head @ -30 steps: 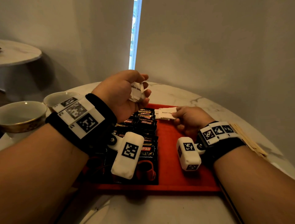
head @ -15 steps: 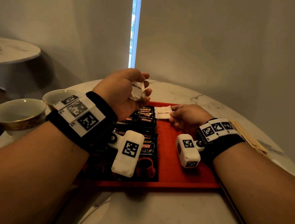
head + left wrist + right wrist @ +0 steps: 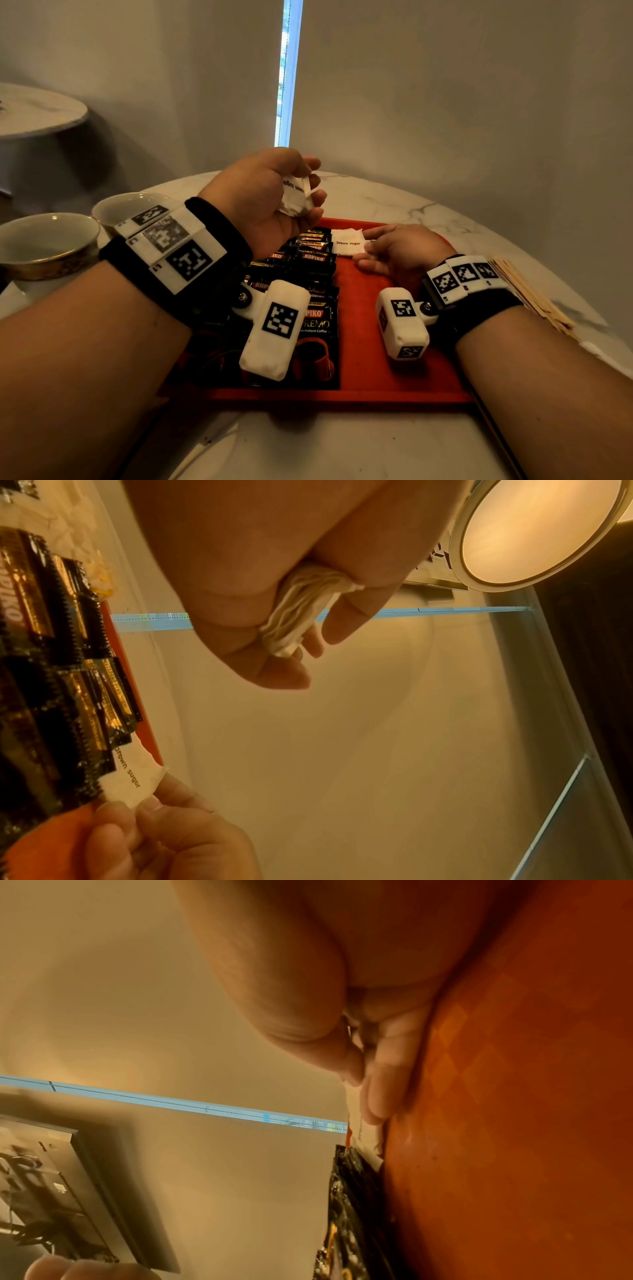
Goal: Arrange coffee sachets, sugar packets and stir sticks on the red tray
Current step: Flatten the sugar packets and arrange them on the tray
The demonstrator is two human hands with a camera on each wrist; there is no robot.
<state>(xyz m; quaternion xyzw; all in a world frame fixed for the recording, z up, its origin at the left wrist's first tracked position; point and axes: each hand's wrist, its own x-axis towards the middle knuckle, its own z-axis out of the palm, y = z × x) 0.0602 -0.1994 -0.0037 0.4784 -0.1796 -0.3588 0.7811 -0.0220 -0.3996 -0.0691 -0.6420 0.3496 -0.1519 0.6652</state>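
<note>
Head view showed the glossy black coffee sachets fanned up the left half of the flat red plastic tray. Just right of their far end lay a white paper brown-sugar packet, long axis crosswise, pinched by the right hand. Farther up-frame, the left hand clutched a bunch of white sugar packets.

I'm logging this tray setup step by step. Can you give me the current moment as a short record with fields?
left hand: raised above the tray, grips a bunch of sugar packets
right hand: on the tray, pinches one brown sugar packet
red tray: holds the coffee sachets in a row along its left side
stir sticks: on the table, right of the tray
cups: two, far left
</note>
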